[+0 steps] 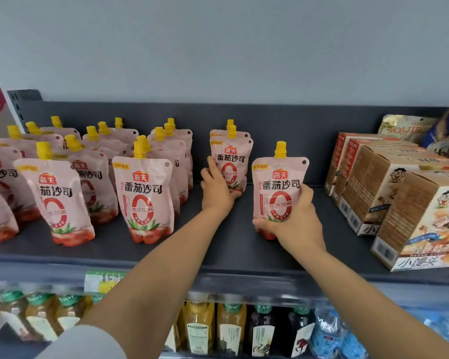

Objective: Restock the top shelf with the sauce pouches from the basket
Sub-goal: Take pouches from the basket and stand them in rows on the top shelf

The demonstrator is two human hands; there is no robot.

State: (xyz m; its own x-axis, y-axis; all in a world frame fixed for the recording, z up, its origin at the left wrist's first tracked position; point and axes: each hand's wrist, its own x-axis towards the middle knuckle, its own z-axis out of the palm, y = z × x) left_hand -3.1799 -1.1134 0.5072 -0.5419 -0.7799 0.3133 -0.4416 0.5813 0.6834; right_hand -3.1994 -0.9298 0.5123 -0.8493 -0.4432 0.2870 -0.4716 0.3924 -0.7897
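Pink sauce pouches with yellow caps stand in rows on the dark top shelf (pixel 233 244). My left hand (pixel 217 189) grips the lower left side of an upright pouch (pixel 231 156) near the back of the shelf, with another pouch standing right behind it. My right hand (pixel 294 218) holds a second pouch (pixel 279 187) by its lower part, upright, its base at the shelf surface nearer the front. Several more pouches (pixel 145 195) fill the left half of the shelf. The basket is out of view.
Brown snack boxes (pixel 405 200) line the right end of the shelf, with bagged snacks (pixel 410 128) behind them. Bare shelf lies between the two held pouches and the boxes. Bottled drinks (pixel 231 327) stand on the shelf below, behind a price label (pixel 101 281).
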